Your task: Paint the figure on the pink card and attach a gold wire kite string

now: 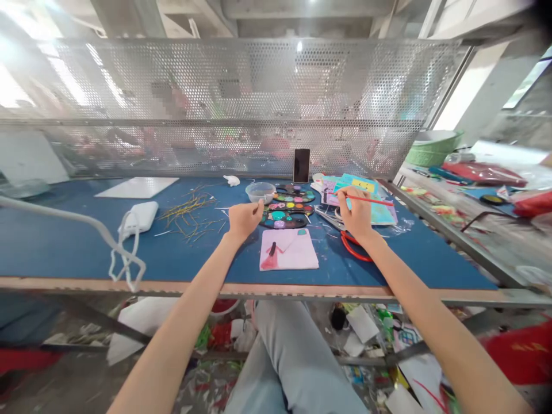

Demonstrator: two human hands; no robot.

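My right hand (357, 214) grips a thin red paintbrush (375, 200), its handle pointing right and its tip toward the palettes. My left hand (245, 219) is closed, fingertips pinched beside the clear plastic bowl (260, 191) and the left end of the paint palette (297, 221); whatever lies between those fingers is too small to make out. In front of me a pale pink card (297, 257) lies flat, painted with a dark-haired figure in a red dress and a small teal shape. Red-handled scissors (354, 250) rest partly under my right hand.
Painted cards (383, 215) are piled at the right. A dark phone (301, 165) stands upright against the perforated metal screen (241, 86). To the left lie yellowish thin sticks (185, 211), a white device (142, 217) with a cable, and a white sheet (135, 187).
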